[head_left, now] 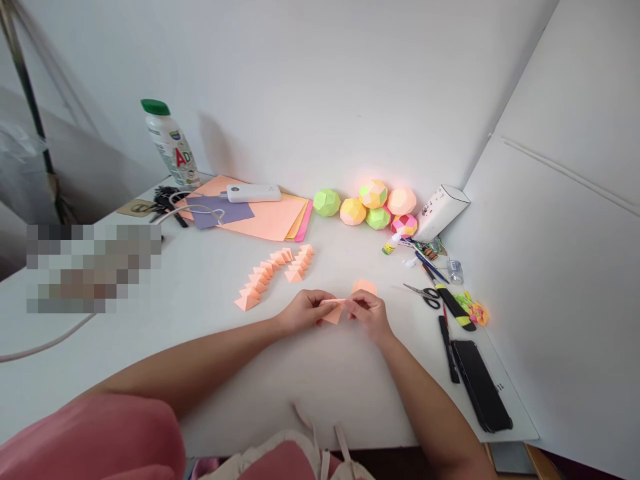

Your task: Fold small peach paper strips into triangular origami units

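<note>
person's l hand [306,311] & r hand [370,316] both pinching the peach paper [332,315], prob mid-fold rn, so next move likely needs a firm crease imo

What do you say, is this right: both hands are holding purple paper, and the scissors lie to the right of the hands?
Not quite: the head view shows that the paper held by the left hand and right hand is peach, not purple. The scissors do lie to the right.

The folded paper [332,315] is peach, the phone [483,387] black.
</note>
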Motion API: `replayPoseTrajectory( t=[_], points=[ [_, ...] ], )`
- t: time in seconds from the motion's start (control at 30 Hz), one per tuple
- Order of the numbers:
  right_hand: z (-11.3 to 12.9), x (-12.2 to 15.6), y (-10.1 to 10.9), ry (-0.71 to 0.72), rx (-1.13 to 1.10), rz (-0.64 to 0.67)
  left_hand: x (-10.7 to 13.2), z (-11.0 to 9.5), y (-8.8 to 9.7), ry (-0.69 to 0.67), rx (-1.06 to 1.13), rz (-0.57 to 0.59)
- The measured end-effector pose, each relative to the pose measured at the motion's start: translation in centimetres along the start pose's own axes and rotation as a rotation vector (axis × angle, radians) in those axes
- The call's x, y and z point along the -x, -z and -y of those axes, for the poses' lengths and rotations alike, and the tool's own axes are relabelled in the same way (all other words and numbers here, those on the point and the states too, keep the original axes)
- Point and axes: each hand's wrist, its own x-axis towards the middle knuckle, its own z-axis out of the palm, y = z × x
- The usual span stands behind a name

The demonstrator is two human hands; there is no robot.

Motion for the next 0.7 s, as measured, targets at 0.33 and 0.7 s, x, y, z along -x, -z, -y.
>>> replayPoseTrajectory(
  t=[0.33, 0.7],
  points=[
    [0.34, 0.14, 0.09, 0.02, 0.042, -0.02, 0.01, -0.13, 0.06, 0.007, -0.004, -0.007],
    [0.12, 0.55, -0.61, -0.002, 0.077, 0.103, 0.12, -0.17, -0.2, -0.004, 0.015, -0.004]
  ],
)
